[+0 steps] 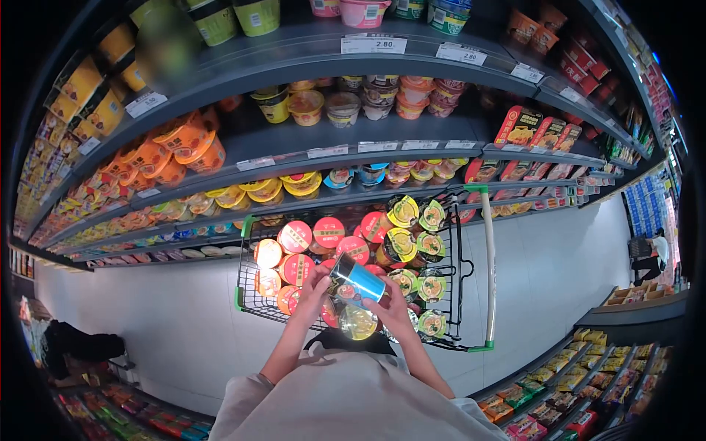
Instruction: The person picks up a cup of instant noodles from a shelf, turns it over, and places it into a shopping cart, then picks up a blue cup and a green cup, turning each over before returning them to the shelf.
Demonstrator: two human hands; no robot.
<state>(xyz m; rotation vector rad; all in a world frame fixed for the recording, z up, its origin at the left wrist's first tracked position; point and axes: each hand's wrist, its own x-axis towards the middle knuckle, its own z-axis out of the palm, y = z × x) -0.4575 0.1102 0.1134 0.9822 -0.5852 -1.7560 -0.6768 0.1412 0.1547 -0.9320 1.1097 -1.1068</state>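
A wire shopping cart [248, 290] stands on the pale floor [559, 272] just beyond the left hand [312, 285] and right hand [395, 307]. It is packed with round noodle cups: red-lidded ones [296, 237] past the left hand, green-and-yellow ones [430, 285] past the right. Farther out run dark shelves [441, 128], stocked with bowls [343, 109] and, off to the left, orange tubs [184, 143].

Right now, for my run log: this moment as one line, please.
left hand + right hand: holding blue cup | position: above shopping cart | cart: full of lidded cups
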